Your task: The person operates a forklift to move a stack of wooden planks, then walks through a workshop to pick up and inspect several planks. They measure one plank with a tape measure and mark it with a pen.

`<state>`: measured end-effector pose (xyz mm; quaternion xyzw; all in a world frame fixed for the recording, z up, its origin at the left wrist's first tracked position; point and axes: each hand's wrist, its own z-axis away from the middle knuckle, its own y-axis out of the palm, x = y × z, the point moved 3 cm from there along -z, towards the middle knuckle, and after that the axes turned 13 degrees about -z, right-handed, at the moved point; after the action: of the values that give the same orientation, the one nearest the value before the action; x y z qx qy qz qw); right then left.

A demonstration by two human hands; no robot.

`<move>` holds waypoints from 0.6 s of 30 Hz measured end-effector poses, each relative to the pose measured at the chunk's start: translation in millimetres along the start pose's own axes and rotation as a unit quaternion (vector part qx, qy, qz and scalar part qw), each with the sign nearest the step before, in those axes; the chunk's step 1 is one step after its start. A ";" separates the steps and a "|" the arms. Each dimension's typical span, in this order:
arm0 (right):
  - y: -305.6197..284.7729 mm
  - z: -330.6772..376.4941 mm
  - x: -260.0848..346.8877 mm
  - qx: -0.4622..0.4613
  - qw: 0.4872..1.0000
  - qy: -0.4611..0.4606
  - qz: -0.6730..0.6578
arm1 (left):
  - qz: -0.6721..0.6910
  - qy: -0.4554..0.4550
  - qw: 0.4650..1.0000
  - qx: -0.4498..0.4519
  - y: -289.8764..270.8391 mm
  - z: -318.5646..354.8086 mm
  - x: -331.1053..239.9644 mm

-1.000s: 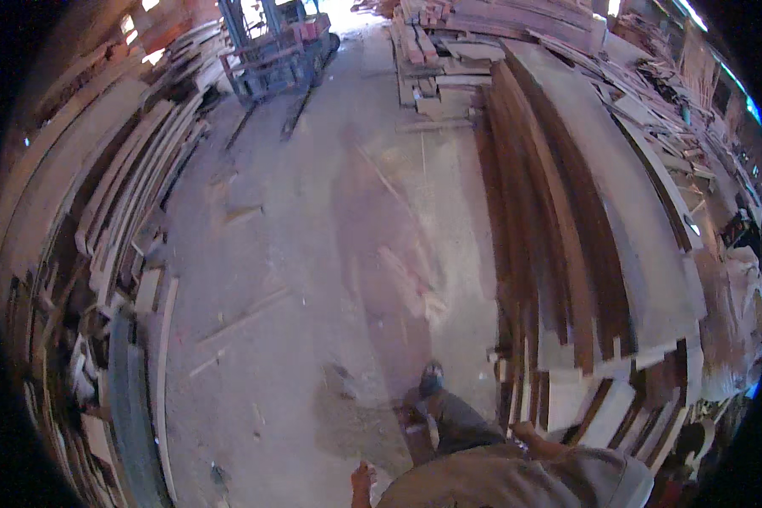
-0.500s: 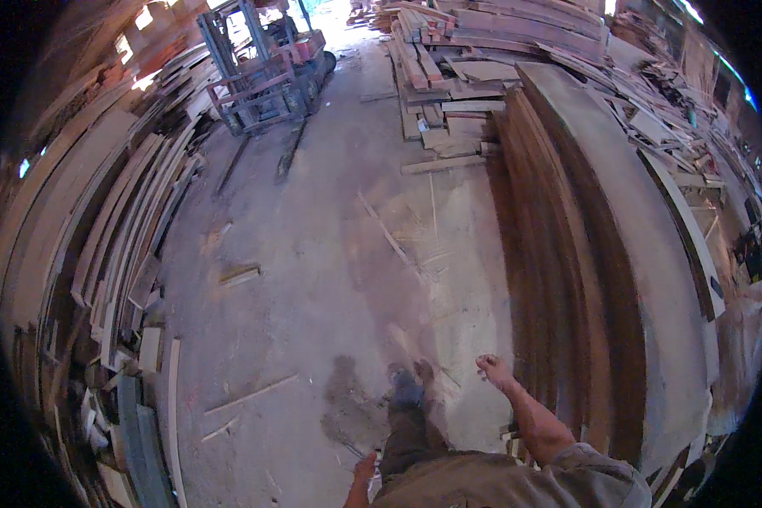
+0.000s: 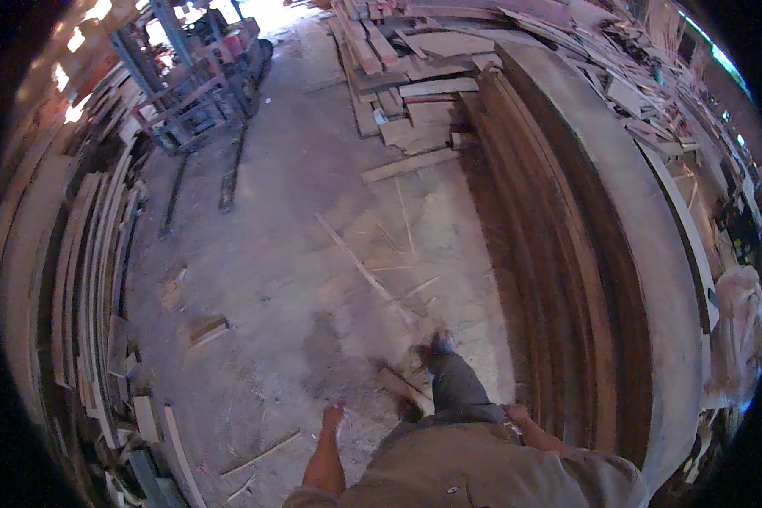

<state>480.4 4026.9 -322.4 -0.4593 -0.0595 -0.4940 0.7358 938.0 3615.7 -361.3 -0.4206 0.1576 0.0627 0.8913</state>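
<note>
My left hand point(image 3: 334, 415) hangs forward at my left side, over the concrete floor. Its fingers look curled, and a small pale sliver shows at them, too blurred to name. Close to my right hip is my right hand point(image 3: 516, 413), beside the tall stack of thick brown planks point(image 3: 559, 279); its fingers are partly hidden and blurred. One trousered leg point(image 3: 459, 381) steps ahead between the hands, over scattered wood strips.
A forklift point(image 3: 203, 93) stands far left, its forks low. Long boards point(image 3: 93, 288) line the left side, and a lumber pile point(image 3: 432, 110) lies ahead. Wood offcuts point(image 3: 207, 332) and a long strip point(image 3: 356, 258) litter the floor point(image 3: 262, 245). Plastic-wrapped material point(image 3: 735, 330) stands far right.
My view has moved forward and turned, with the forklift shifting left. My left hand has swung forward and up; my right hand has drawn back toward my hip. The other leg is now ahead.
</note>
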 end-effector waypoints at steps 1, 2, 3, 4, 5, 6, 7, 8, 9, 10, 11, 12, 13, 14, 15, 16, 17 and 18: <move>-7.3 -16.3 -8.5 0.004 0.995 -0.050 0.087 | 0.199 -0.028 0.980 0.004 -13.9 -22.6 -28.9; -19.0 -36.6 -23.2 0.019 0.993 -0.041 0.106 | 0.235 -0.026 0.971 0.018 -24.6 -42.8 -77.0; -31.3 -61.9 -33.2 0.031 0.991 -0.033 0.124 | 0.269 -0.024 0.962 0.029 -40.1 -60.9 -128.9; -40.9 -94.4 -28.0 0.048 0.988 -0.045 0.136 | 0.301 -0.030 0.953 0.023 -57.3 -77.0 -157.9; -56.5 -126.8 -3.9 -0.040 0.987 -0.144 0.054 | 0.300 -0.065 0.952 0.025 -67.8 -88.2 -161.8; -85.4 -170.5 12.5 -0.077 0.984 -0.151 0.050 | 0.304 -0.091 0.948 0.029 -73.9 -105.4 -177.0; -115.3 -216.4 33.8 -0.114 0.979 -0.162 0.045 | 0.310 -0.115 0.943 0.027 -85.0 -126.9 -191.5; -137.2 -254.4 36.4 -0.088 0.987 -0.067 0.119 | 0.272 -0.115 0.954 0.055 -85.1 -140.2 -215.0; -181.7 -283.7 12.0 -0.155 0.969 -0.136 -0.133 | 0.234 -0.101 0.962 0.102 -69.0 -150.3 -254.3; -216.0 -331.8 34.7 -0.040 0.998 -0.029 -0.037 | 0.195 -0.116 0.966 0.120 -65.9 -149.2 -261.7; -257.6 -366.4 55.5 -0.134 0.979 -0.009 -0.155 | 0.163 -0.124 0.968 0.146 -60.3 -152.7 -274.4; -311.1 -399.4 64.8 -0.092 0.991 -0.061 -0.080 | 0.132 -0.051 0.982 0.122 -59.1 -163.1 -303.7; -352.8 -425.7 69.0 -0.139 0.959 -0.042 -0.244 | 0.105 0.023 0.990 0.094 -58.2 -172.2 -332.3; -393.9 -452.7 73.9 -0.189 0.897 -0.025 -0.399 | 0.078 0.103 0.989 0.065 -56.3 -185.8 -364.1; -427.6 -482.2 117.4 -0.196 0.896 0.007 -0.398 | 0.098 0.070 0.992 0.044 -56.6 -199.8 -367.0; -459.1 -501.0 174.4 -0.196 0.897 0.037 -0.394 | 0.120 0.031 0.992 0.019 -51.6 -212.7 -359.7; -490.9 -515.5 195.4 -0.193 0.895 0.027 -0.400 | 0.145 0.017 0.988 0.041 -52.3 -238.3 -380.2; -518.4 -532.6 210.9 -0.190 0.893 0.019 -0.407 | 0.170 0.003 0.983 0.065 -52.8 -264.8 -399.5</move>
<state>-13.4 3447.2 -192.3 -0.5168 -0.1322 -0.7607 0.3697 514.0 3386.6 -347.5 -0.3293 0.2333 0.2020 0.8924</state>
